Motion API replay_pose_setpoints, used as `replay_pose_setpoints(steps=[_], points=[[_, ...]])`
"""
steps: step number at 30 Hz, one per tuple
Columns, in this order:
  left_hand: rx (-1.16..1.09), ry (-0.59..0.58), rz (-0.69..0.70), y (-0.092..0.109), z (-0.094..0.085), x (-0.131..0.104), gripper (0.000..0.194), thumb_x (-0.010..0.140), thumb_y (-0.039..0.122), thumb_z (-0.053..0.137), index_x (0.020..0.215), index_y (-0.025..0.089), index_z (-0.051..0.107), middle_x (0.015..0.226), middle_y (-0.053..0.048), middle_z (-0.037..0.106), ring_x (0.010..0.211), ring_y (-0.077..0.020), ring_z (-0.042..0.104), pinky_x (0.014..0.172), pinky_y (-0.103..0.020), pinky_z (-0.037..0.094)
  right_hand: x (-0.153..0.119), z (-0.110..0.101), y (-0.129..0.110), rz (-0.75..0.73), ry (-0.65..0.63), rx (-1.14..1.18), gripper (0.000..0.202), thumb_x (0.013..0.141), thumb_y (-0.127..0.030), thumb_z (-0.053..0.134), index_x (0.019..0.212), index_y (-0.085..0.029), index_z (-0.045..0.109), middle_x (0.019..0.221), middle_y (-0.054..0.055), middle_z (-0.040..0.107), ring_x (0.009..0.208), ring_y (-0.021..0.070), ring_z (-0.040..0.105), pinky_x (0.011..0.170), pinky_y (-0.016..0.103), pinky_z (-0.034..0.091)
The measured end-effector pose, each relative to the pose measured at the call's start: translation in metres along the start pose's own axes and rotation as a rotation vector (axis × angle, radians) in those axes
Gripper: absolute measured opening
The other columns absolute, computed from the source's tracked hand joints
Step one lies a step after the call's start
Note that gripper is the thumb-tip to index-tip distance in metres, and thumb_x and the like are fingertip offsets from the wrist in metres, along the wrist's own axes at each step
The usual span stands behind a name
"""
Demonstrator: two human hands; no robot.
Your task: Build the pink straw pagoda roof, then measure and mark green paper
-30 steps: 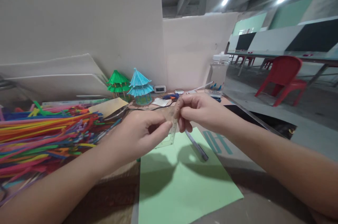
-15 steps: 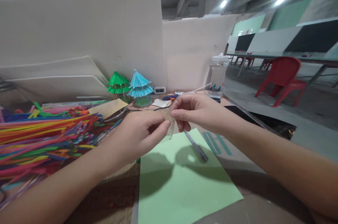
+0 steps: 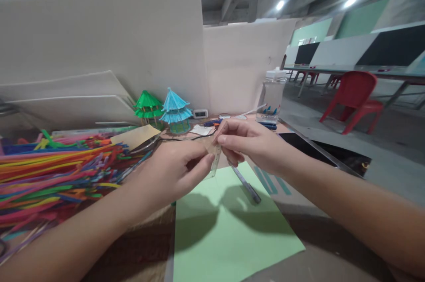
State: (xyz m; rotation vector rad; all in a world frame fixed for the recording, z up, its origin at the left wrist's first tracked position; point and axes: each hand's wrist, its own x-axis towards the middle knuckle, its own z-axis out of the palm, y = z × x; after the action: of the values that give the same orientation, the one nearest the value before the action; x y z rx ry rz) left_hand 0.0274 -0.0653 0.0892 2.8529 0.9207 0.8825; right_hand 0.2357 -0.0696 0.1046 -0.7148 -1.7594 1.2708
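Note:
A clear ruler-like piece with markings [image 3: 216, 161], perhaps a set square, is held up between both hands. My left hand [image 3: 181, 167] pinches its left side between thumb and fingers. Its upper right side is gripped by my right hand [image 3: 241, 140], fingers curled. Below them a light green sheet [image 3: 232, 237] lies on the table, with the shadows of both hands on it. A grey pen [image 3: 246, 186] rests on the sheet, its upper end close under my right hand.
Colourful pipe cleaners [image 3: 59, 175] are heaped at the left. Behind stand a green-roofed model [image 3: 147, 107], a blue-roofed model [image 3: 175, 109], a small digital display [image 3: 200, 114] and a clear bottle [image 3: 272, 96]. A black item [image 3: 305, 149] lies right; a red chair [image 3: 353, 98] stands beyond.
Both hands hold the clear piece in nearly the same place; its angle has changed slightly. The pen and green sheet have not visibly moved.

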Motion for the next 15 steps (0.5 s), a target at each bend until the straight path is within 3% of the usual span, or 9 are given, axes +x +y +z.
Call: replay_pose_setpoints(steps=[7, 11, 15], points=[[0.060, 0.015, 0.050, 0.0036, 0.0021, 0.0000, 0.032, 0.097, 0.026, 0.048, 0.065, 0.018, 0.045, 0.058, 0.006, 0.043, 0.051, -0.0077, 0.039, 0.052, -0.024, 0.026, -0.0012, 0.0071, 0.0007, 0.069, 0.070, 0.128, 0.010, 0.076, -0.017, 0.057, 0.071, -0.020, 0.049, 0.046, -0.011, 0.037, 0.042, 0.0057, 0.026, 0.043, 0.021, 0.021], [0.047, 0.021, 0.040, 0.0042, 0.0026, 0.0012, 0.031, 0.096, 0.024, 0.047, 0.066, 0.018, 0.045, 0.058, 0.005, 0.044, 0.052, -0.0083, 0.038, 0.053, -0.024, 0.027, 0.0001, 0.0093, 0.0027, 0.055, 0.132, 0.124, 0.011, 0.065, -0.010, 0.055, 0.069, -0.019, 0.050, 0.053, -0.009, 0.041, 0.045, 0.0049, 0.029, 0.044, 0.020, 0.024], [-0.088, -0.048, -0.042, 0.0015, -0.0016, 0.0053, 0.034, 0.098, 0.028, 0.043, 0.067, 0.018, 0.048, 0.060, 0.005, 0.045, 0.055, -0.0092, 0.043, 0.055, -0.024, 0.030, 0.0007, 0.0077, 0.0040, 0.082, 0.077, 0.045, 0.015, 0.069, -0.010, 0.054, 0.082, -0.019, 0.057, 0.049, -0.009, 0.042, 0.043, 0.0070, 0.035, 0.044, 0.021, 0.028]])
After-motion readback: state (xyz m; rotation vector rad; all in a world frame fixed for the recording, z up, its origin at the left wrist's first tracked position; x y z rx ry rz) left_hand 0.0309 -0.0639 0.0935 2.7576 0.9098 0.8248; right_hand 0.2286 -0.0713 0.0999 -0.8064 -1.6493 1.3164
